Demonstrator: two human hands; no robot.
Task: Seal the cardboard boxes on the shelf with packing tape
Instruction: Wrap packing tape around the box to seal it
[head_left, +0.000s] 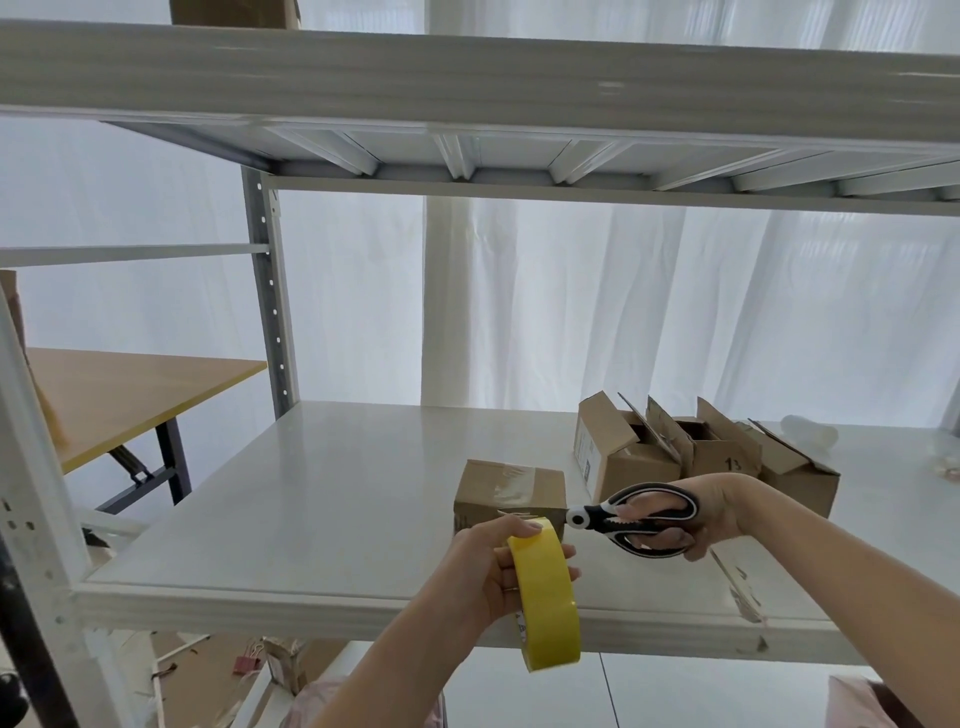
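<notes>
A small closed cardboard box (509, 491) with clear tape across its top sits on the white shelf (322, 509). My left hand (485, 566) grips a yellow tape roll (548, 597) just in front of that box, a strip running from the roll to the box. My right hand (696, 517) holds black-and-white scissors (631, 517), blades pointing left at the strip beside the box. Behind them stand open cardboard boxes (691, 457) with flaps up, one marked 13.
An upper shelf (467, 73) spans overhead with a box on it. A wooden table (119, 395) stands at the left beyond the shelf post (270, 312). Scraps and binder clips (249, 662) lie on the floor below. White curtains hang behind.
</notes>
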